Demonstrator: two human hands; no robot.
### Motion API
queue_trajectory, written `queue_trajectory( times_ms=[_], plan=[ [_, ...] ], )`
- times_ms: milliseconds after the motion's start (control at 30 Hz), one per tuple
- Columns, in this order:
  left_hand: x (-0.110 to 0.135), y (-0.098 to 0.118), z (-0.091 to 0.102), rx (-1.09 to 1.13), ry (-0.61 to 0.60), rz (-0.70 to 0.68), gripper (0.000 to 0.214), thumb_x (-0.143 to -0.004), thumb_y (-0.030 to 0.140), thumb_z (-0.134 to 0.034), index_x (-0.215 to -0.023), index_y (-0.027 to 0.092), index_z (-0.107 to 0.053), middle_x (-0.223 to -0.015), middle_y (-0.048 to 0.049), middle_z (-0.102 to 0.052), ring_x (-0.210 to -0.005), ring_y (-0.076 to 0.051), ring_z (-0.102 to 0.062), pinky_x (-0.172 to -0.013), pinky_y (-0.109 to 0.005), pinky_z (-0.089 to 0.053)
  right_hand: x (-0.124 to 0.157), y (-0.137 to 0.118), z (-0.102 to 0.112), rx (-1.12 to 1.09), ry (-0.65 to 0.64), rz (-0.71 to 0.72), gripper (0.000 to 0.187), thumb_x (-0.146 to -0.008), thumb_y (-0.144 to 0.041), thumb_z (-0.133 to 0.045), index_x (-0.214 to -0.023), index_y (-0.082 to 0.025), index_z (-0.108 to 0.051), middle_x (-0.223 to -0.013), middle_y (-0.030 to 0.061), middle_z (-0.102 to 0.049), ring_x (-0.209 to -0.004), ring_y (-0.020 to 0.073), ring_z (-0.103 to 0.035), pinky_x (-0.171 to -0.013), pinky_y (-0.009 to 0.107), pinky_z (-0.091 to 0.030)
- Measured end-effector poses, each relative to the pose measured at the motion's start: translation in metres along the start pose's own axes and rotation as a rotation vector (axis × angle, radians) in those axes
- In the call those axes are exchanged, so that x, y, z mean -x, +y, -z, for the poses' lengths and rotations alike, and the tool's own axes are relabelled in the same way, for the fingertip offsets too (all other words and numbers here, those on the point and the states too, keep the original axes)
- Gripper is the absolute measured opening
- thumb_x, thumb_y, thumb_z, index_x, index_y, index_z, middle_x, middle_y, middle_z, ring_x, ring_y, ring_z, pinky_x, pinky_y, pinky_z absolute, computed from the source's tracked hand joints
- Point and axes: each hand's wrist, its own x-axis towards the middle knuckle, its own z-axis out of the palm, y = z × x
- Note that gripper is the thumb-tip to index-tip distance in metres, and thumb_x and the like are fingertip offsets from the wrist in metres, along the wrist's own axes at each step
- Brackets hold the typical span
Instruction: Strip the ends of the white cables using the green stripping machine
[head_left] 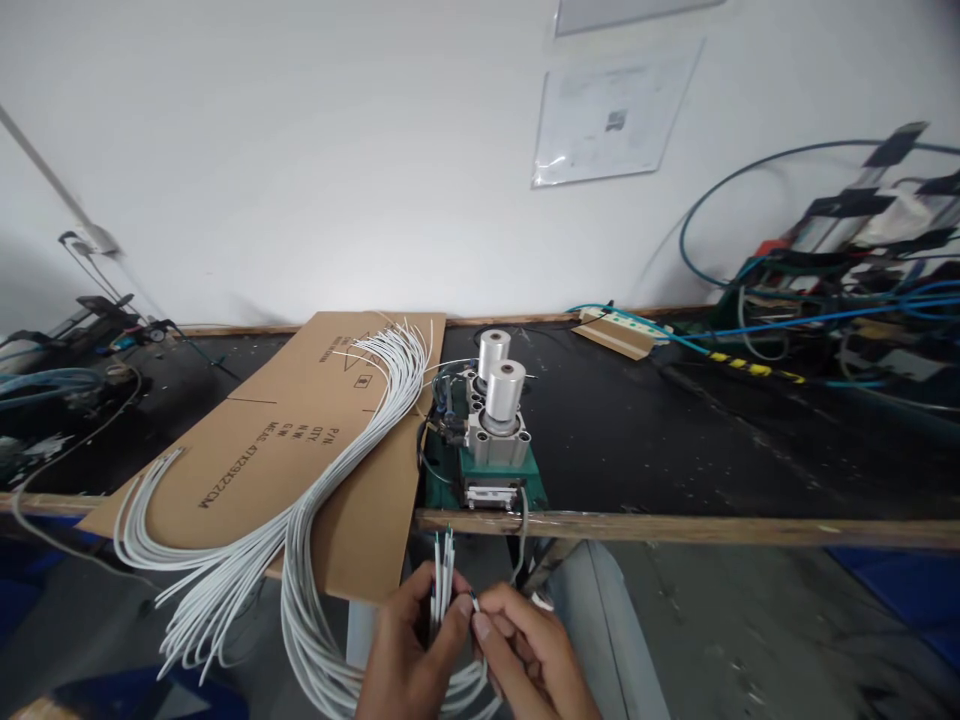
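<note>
Below the wooden bench edge [675,528], our left hand [409,650] clasps a small upright cluster of thin white cables [444,572] while our right hand [529,640] pinches one cable [476,605] near its tip. We judge them light, springy, best held near the ends; a flattened brown cardboard carton [259,460] bears more.

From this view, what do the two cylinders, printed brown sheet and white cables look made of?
Cylinders: likely metal; silvery satin sheen.
Brown sheet: cardboard, matte, with carton-style print.
White cables: probably plastic-sheathed; smooth, evenly white, curving in bundles.
</note>
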Motion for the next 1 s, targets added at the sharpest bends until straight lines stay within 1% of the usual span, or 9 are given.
queue_trajectory(
  times_ms=[67, 233, 367, 467, 567, 733, 833, 933, 1000],
  plan=[
    [-0.002, 0.000, 0.000, -0.003, 0.016, 0.006, 0.072, -0.071, 0.077, -0.065, -0.088, 0.008, -0.058, -0.061, 0.0031, -0.034, -0.052, -0.005, -0.023, -0.049, -0.022, -0.014, -0.003, 0.010, 0.002, 0.072, -0.004, 0.058, 0.049, -0.100, -0.058, -0.042, -0.084, -0.014, -0.056, -0.071, 0.0032, -0.047, -0.065, 0.0106, -0.044, -0.055, 0.021, -0.032],
    [-0.001, 0.005, 0.002, -0.024, 0.019, 0.000, 0.037, -0.078, 0.047, -0.059, -0.083, 0.010, -0.053, -0.059, 0.0044, -0.029, -0.051, -0.006, -0.021, -0.050, -0.024, -0.013, -0.009, 0.030, 0.004, 0.210, 0.005, 0.286, 0.039, -0.104, -0.044, -0.042, -0.081, -0.015, -0.054, -0.069, 0.0014, -0.048, -0.068, 0.0097, -0.050, -0.063, 0.020, -0.035],
    [0.003, 0.019, -0.002, -0.129, 0.041, -0.004, 0.030, -0.072, 0.041, -0.052, -0.076, 0.011, -0.053, -0.058, 0.0024, -0.036, -0.054, -0.007, -0.026, -0.054, -0.024, -0.019, -0.009, 0.019, 0.008, 0.166, -0.006, 0.215, 0.041, -0.104, -0.044, -0.042, -0.078, -0.014, -0.054, -0.074, 0.0022, -0.051, -0.072, 0.0097, -0.049, -0.062, 0.022, -0.033],
    [0.003, 0.023, -0.002, -0.153, 0.027, -0.021, 0.026, -0.068, 0.036, -0.048, -0.071, 0.011, -0.053, -0.056, 0.0019, -0.039, -0.054, -0.007, -0.027, -0.054, -0.024, -0.018, -0.011, 0.008, 0.015, 0.190, -0.076, 0.374, 0.037, -0.104, -0.033, -0.042, -0.074, -0.013, -0.051, -0.069, 0.0006, -0.049, -0.066, 0.0083, -0.048, -0.062, 0.022, -0.032],
    [0.000, 0.022, 0.003, -0.199, -0.061, -0.060, 0.022, -0.068, 0.031, -0.046, -0.074, 0.010, -0.053, -0.057, 0.0025, -0.039, -0.056, -0.007, -0.028, -0.056, -0.024, -0.020, -0.010, -0.002, 0.023, 0.367, -0.142, 0.342, 0.034, -0.103, -0.028, -0.043, -0.072, -0.014, -0.046, -0.071, 0.0008, -0.047, -0.070, 0.0091, -0.048, -0.067, 0.021, -0.033],
    [-0.008, 0.027, 0.010, -0.390, -0.322, -0.070, 0.013, -0.065, 0.014, -0.045, -0.075, 0.011, -0.052, -0.058, 0.0043, -0.039, -0.055, -0.006, -0.032, -0.052, -0.021, -0.022, -0.002, -0.017, 0.035, 0.474, -0.232, 0.321, 0.023, -0.102, -0.019, -0.039, -0.080, -0.015, -0.048, -0.081, 0.0017, -0.053, -0.076, 0.0093, -0.051, -0.070, 0.020, -0.036],
    [-0.012, 0.035, 0.009, -0.541, -0.359, -0.044, 0.015, -0.062, 0.002, -0.046, -0.073, 0.010, -0.054, -0.057, 0.0045, -0.041, -0.054, -0.006, -0.036, -0.052, -0.018, -0.026, 0.002, -0.017, 0.039, 0.556, -0.269, 0.315, 0.020, -0.103, -0.022, -0.039, -0.097, -0.019, -0.058, -0.093, 0.0014, -0.059, -0.089, 0.0099, -0.058, -0.080, 0.019, -0.042],
    [-0.013, 0.041, 0.008, -0.646, -0.404, -0.134, 0.012, -0.066, 0.001, -0.048, -0.070, 0.011, -0.053, -0.057, 0.0038, -0.043, -0.054, -0.006, -0.038, -0.053, -0.018, -0.028, 0.004, -0.011, 0.041, 0.701, -0.270, 0.281, 0.027, -0.105, -0.033, -0.036, -0.109, -0.024, -0.061, -0.104, 0.0030, -0.061, -0.102, 0.0146, -0.062, -0.087, 0.023, -0.048],
    [-0.014, 0.040, 0.009, -0.692, -0.429, -0.160, 0.011, -0.068, 0.000, -0.049, -0.069, 0.011, -0.053, -0.058, 0.0033, -0.045, -0.054, -0.006, -0.040, -0.054, -0.018, -0.028, 0.005, -0.007, 0.042, 0.831, -0.254, 0.312, 0.032, -0.106, -0.033, -0.032, -0.105, -0.023, -0.063, -0.102, 0.0055, -0.063, -0.094, 0.0189, -0.065, -0.081, 0.030, -0.053]
  ],
)
